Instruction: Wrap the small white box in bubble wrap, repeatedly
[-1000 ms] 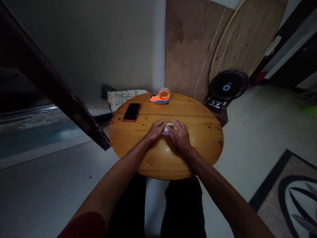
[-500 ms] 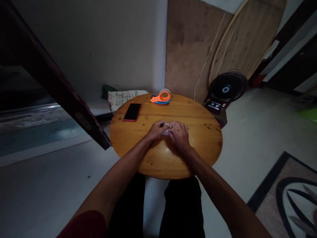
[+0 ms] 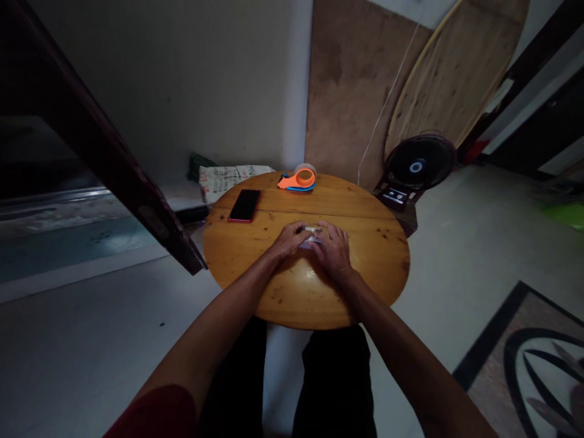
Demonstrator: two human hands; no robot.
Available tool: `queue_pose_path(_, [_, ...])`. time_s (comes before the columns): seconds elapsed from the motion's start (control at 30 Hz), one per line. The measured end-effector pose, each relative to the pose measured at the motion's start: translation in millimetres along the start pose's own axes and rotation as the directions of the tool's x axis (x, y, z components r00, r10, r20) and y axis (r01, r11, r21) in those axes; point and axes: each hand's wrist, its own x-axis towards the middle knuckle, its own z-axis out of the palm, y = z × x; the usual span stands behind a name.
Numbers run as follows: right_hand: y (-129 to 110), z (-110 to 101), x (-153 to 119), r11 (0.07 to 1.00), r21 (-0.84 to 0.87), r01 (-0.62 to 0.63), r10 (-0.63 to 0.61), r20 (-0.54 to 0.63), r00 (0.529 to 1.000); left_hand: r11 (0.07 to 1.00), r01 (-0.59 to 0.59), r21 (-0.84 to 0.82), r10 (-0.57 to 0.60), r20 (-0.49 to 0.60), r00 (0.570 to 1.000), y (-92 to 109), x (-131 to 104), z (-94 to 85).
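While one small whitish item (image 3: 311, 238) is being gripped near the table's (image 3: 374, 243) centre by the fingers of two hands, left hand (image 3: 288, 240) and right hand (image 3: 335, 248), more of its top is being bared than half a second ago, seemingly easing the handling; one phone (image 3: 245, 205) is being left at ten o'clock, one tape dispenser (image 3: 288, 182) at twelve

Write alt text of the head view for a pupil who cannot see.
A person's left hand and right hand hold a small pale object at a round wooden table. Beyond them lie a phone, to the left, and an orange tape dispenser near the far edge.
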Motion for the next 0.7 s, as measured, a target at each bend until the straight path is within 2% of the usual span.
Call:
queue_pose_path(0.23, [-2.7,-1.8,0.9,1.000,0.013,0.020,-0.021,0.026,0.999,1.000,0.005,0.017,-0.005,-0.003,1.000,0.4,-0.8,-1.4])
queue_pose_path(0.4, [-5.1,-4.3,2.2,0.994,0.094,-0.060,0.059,0.014,0.998,0.999,0.013,0.032,-0.012,-0.027,1.000,-1.4,-1.1,-0.7])
queue_pose_path(0.7, [-0.7,-2.1,1.6,1.000,0.022,-0.021,0.021,0.028,0.999,0.994,0.027,-0.106,-0.038,-0.104,0.994,-7.6,2.6,2.4])
